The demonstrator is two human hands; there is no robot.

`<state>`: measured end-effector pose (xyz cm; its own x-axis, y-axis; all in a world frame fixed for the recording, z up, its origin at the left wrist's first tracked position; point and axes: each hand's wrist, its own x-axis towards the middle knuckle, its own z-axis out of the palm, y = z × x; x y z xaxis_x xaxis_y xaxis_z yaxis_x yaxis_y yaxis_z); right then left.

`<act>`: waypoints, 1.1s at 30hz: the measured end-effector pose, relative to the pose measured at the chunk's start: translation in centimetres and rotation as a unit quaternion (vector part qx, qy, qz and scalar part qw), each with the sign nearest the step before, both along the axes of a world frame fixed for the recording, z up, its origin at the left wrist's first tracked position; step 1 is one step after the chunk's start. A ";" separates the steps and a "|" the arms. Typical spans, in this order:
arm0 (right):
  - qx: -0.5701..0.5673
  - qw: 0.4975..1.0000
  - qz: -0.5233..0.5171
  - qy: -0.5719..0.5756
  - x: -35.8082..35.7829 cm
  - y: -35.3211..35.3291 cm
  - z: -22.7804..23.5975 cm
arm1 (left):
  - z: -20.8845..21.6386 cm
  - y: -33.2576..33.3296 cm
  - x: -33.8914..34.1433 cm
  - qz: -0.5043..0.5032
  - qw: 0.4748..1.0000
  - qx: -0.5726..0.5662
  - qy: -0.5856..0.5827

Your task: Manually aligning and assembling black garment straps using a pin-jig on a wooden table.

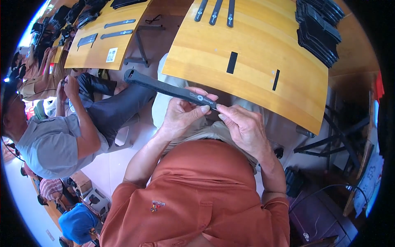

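Observation:
A dark grey storage strap (162, 87) with a rounded, holed end stretches up and left in front of my body. It looks thick, perhaps several layers together. My left hand (180, 115) is closed around it near its printed end, thumb on the near side and fingertips beyond. At that end's tip, my right hand (246, 125) pinches with thumb and forefinger. Just past my hands, the wooden table (263, 47) bears a short black strip (232, 62) and a narrower black strip (276, 80).
Three grey straps (214, 13) lie at the table's far side. Stacked black straps (319, 35) fill its right corner. A co-worker in a grey shirt (53, 144) sits at my left, by another table (96, 53) with straps on it. Dark metal legs (341, 138) stand at right.

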<state>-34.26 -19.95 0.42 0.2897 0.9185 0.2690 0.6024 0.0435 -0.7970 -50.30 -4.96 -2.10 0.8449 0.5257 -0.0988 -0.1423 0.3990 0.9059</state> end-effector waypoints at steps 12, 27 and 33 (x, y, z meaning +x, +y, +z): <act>0.015 0.996 -0.022 -0.091 -0.5 0.9 -0.2 | 0.2 -0.7 0.0 0.050 0.997 0.031 0.052; 0.058 0.984 -0.112 -0.123 -2.6 1.4 -2.4 | -0.8 -3.0 0.4 0.135 0.985 0.104 0.038; 0.026 0.968 -0.114 -0.222 -2.8 1.4 -3.1 | -1.1 -3.5 0.3 0.132 0.987 0.070 0.061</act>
